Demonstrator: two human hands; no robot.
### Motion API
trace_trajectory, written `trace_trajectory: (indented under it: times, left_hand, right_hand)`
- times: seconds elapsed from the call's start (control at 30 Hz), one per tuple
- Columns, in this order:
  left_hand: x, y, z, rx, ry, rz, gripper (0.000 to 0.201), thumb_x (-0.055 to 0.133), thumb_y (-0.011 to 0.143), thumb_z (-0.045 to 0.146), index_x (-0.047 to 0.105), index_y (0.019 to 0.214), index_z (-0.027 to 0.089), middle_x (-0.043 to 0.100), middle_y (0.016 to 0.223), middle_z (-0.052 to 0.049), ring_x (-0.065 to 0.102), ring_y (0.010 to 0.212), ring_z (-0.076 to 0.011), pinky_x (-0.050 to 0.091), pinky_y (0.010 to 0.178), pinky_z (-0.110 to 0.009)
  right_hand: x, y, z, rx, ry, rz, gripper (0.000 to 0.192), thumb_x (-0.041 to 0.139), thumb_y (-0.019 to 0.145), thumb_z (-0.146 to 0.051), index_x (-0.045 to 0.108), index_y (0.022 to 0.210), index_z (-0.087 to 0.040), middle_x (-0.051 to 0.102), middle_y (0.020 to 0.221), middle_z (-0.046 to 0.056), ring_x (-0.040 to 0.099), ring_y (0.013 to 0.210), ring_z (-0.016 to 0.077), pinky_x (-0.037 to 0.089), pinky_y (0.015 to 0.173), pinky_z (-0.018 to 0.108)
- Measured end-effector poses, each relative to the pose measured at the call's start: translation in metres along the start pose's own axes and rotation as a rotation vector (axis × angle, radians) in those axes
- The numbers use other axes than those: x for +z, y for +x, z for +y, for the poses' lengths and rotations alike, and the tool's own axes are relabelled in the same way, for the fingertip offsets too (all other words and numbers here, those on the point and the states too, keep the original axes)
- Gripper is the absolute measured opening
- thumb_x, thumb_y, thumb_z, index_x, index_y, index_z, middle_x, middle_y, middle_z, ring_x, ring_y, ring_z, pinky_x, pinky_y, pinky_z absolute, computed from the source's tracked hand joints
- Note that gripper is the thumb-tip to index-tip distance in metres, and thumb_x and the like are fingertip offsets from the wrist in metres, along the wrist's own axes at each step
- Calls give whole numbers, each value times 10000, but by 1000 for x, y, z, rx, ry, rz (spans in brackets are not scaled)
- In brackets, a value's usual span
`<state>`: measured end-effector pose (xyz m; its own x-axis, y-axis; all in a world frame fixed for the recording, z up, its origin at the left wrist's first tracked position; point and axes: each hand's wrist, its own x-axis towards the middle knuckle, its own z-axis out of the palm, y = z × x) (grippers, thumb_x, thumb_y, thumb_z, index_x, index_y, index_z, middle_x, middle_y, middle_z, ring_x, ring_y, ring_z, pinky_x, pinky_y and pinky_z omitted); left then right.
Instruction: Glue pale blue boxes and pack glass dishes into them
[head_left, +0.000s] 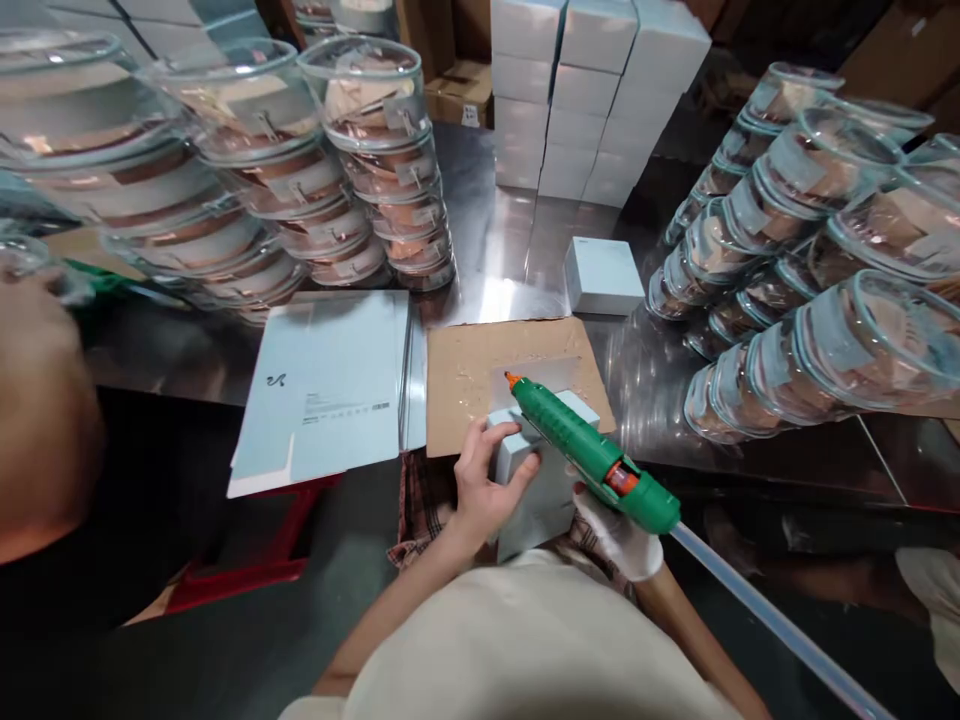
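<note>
While the left hand (484,485) clasps the pale box (536,490), the gloved right hand (619,535) grips the glue gun (592,455) above it.

The glue gun (592,458) is bright green with an orange nozzle tip and an orange-red patch at its middle; a clear, whitish glue stick trails from its back. The right hand (619,535) wears a white glove, while the left hand (487,480) is bare. The small box (540,490) between them is pale grey-blue. The flat sheets (322,390) are the same pale blue with a small dark squiggle mark. The cardboard mat (465,370) is plain brown. The stacked boxes (592,90) are white. The round containers (375,160) are clear with copper-brown contents. The tabletop (487,250) is shiny silver. A cloth (420,500) on the lap shows a red-brown check.
</note>
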<state>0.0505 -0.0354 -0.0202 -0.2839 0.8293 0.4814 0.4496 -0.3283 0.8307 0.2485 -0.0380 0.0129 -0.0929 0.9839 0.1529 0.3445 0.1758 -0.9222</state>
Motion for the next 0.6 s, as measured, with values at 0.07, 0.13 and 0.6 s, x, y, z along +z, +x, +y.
trace_trajectory:
  times: [0.07, 0.13, 0.6]
  left_hand:
    - [0, 0, 1, 4, -5, -1, 292, 745, 926, 408, 683, 1167, 255, 720, 1161, -84, 689, 1142, -250, 574, 950, -370]
    - [0, 0, 1, 5, 5, -8, 284, 745, 926, 407, 689, 1157, 253, 727, 1141, -83, 683, 1160, -258, 571, 965, -378]
    - [-29, -7, -22, -80, -50, -6, 326, 745, 916, 463, 693, 1151, 243, 718, 1122, -74, 676, 1131, -257, 539, 990, -391]
  right_hand:
    - [2, 7, -7, -103, -67, 20, 230, 768, 857, -388, 747, 1026, -233, 786, 923, 73, 766, 820, 270, 656, 818, 438]
    - [5, 11, -12, -195, -131, 51, 179, 745, 874, -361, 741, 996, -230, 780, 889, 64, 758, 766, 248, 651, 773, 406]
    - [-14, 27, 41, 394, 212, 389, 397, 841, 683, -514, 738, 845, -167, 671, 621, 20, 584, 533, 168, 505, 484, 298]
